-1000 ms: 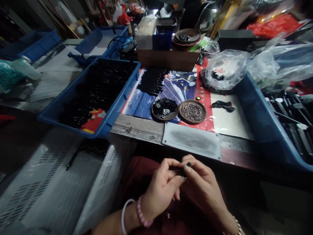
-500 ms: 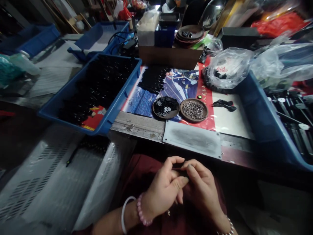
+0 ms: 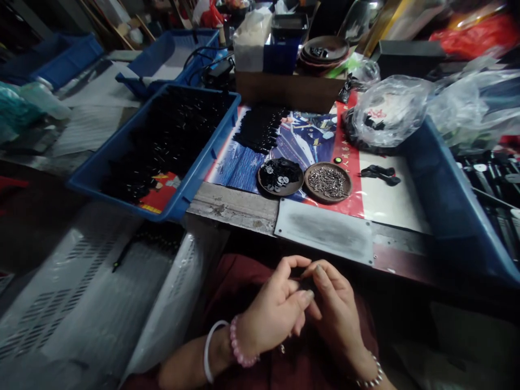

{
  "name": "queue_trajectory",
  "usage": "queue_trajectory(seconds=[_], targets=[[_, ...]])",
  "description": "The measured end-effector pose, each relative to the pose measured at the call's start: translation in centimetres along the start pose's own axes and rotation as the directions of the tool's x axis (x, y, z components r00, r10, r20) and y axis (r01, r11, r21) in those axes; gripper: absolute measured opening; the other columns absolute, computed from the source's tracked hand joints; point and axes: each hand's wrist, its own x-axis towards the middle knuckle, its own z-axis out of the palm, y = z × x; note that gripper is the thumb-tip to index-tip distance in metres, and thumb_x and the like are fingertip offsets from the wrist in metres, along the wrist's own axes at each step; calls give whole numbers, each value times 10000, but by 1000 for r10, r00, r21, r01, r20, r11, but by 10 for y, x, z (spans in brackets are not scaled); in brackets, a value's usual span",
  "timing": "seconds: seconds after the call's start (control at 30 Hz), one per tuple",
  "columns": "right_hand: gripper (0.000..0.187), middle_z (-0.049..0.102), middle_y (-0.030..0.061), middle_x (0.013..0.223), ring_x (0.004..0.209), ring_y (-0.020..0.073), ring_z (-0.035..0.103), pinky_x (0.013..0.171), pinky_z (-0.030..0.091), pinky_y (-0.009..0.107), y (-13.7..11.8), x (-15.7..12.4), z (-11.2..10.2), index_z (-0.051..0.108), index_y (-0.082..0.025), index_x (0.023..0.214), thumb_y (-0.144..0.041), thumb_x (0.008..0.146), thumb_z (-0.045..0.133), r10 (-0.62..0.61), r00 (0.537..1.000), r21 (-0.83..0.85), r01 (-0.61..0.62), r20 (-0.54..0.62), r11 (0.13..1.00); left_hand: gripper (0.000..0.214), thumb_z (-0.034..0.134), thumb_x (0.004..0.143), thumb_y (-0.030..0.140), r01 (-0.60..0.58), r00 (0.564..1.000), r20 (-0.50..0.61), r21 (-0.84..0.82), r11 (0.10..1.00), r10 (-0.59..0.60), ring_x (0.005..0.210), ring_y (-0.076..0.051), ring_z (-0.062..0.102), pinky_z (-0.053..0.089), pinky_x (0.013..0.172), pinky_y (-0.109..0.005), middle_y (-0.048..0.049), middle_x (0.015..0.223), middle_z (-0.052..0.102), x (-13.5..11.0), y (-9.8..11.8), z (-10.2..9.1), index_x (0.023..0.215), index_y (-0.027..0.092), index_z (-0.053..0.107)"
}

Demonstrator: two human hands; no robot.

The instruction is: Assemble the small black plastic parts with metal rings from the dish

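Note:
My left hand (image 3: 278,306) and my right hand (image 3: 337,306) meet above my lap, in front of the bench edge. Between the fingertips of both sits a small dark piece (image 3: 304,283), mostly covered, whose kind I cannot make out. The left thumb and fingers are closed about it, and the right thumb and forefinger pinch beside them. On the bench just beyond are a dish of black pieces and grey discs (image 3: 282,180) and a dish of small shiny metal parts (image 3: 328,182). A worn grey plate (image 3: 325,230) lies at the bench edge.
A blue tray (image 3: 190,187) full of black parts stands at the left, and another blue bin (image 3: 459,200) at the right. Black parts lie in a row (image 3: 260,129) behind the dishes. A clear plastic bag (image 3: 394,111) sits farther back. Below left is a white perforated crate (image 3: 52,303).
My hands stay together and have shifted only slightly, the right fingers bending a little closer over the dark piece. The whole view has moved a little, so the bench appears farther right.

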Motion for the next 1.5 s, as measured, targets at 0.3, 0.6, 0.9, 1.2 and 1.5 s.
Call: queue_trajectory(seconds=[0.3,0.6,0.9,1.2,1.5], targets=[[262,548,-20,639,505,121,487,465,407,225,-45,36,-20,663,-200,931,-457,922,608,-229,963,-394,267,143,879,404,533,943,351,-64,997,-44,62,996,67,412,-41,438,329,406,-157,-15,769,661,4,16,-8,1274,159,405],[239,680,136,979,739,241,648,634,450,325,-110,163,-52,657,-144,1052,-297,879,596,-357,871,-941,317,339,-119,254,534,948,316,-96,982,-165,-27,995,90,408,-34,462,350,385,-154,-43,841,715,3,8,-21,1130,161,449],[124,692,120,788,691,279,631,569,337,322,-113,189,-39,704,-174,836,-207,848,584,-270,906,-938,276,327,-212,194,569,929,317,-110,979,-179,-80,991,94,396,-43,484,380,362,-148,-50,821,730,7,9,-28,1007,172,467],[97,712,93,765,668,210,643,600,451,300,-123,168,-42,659,-172,836,-250,874,615,-413,869,-933,343,272,107,179,565,925,300,-119,973,-208,-108,987,95,410,-43,493,378,370,-131,-49,808,725,10,13,-31,1011,165,485],[75,663,3,810,713,135,633,650,507,226,-64,54,-15,616,-217,902,-159,942,589,-335,731,-434,642,594,632,123,524,928,227,-111,961,-251,34,993,115,461,-52,488,414,466,-146,53,638,592,13,17,-23,1034,173,497]])
